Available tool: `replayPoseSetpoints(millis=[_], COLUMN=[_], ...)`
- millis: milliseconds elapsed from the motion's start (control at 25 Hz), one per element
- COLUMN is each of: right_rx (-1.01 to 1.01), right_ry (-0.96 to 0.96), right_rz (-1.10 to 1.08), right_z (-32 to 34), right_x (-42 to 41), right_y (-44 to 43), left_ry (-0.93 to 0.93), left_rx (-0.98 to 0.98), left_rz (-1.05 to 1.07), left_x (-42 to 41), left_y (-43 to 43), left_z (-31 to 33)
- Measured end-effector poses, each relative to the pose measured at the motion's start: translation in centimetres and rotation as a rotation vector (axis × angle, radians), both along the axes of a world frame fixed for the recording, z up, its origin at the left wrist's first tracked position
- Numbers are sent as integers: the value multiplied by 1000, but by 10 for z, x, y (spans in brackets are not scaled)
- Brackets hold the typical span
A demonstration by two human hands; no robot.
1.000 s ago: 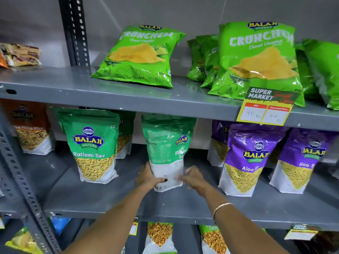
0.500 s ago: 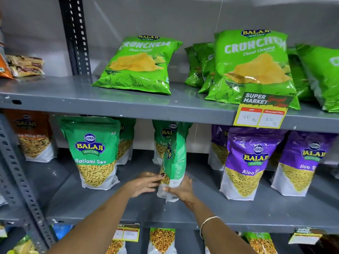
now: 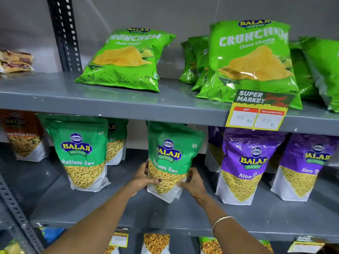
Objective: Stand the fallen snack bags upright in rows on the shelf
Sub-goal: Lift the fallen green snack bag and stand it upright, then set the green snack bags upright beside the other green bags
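Between the left hand (image 3: 142, 177) and right hand (image 3: 193, 182), a green sev bag (image 3: 171, 160) stands on the middle shelf (image 3: 165, 213), front outward, tilted slightly; both hands grip its lower sides. Left of it stand two more green bags, one (image 3: 82, 153) in front of the other (image 3: 116, 142). Right of it stand two purple bags in front (image 3: 245, 165) (image 3: 302, 167), with perhaps a third behind.

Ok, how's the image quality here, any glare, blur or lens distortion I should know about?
Head view: wide-angle bend, the upper shelf edge slopes and the upright post leans; soft glare on the chip bags and purple pouches; the held green pouch is slightly smeared, its label less crisp than its neighbour's; corners darker and softer; left hand and right hand clear enough.
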State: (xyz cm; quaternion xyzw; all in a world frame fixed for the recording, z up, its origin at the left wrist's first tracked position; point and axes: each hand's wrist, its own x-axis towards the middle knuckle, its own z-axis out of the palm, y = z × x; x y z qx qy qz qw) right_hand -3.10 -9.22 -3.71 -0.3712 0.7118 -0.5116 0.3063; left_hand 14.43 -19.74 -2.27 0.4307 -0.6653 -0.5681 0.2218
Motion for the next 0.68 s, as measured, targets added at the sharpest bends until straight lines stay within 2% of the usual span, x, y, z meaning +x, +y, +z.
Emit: replayPoseSetpoints(millis=[160, 320, 480, 560, 680], right_rx=[-28, -94, -41, 100, 478], right_ry=[-121, -133, -84, 4, 143], right_rz=[74, 132, 195, 253, 205], right_z=[-2, -4, 5, -8, 18], right_x=[-8, -5, -8, -15, 8], right_y=[-3, -10, -8, -15, -2], left_ry=[-32, -96, -226, -365, -549], left_rx=[-70, -175, -111, -1, 145], left_rz=[102, 197, 153, 63, 32], left_x=[-5, -13, -1, 18, 67], left_y=[9, 21, 26, 28, 21], left_z=[1, 2, 7, 14, 30])
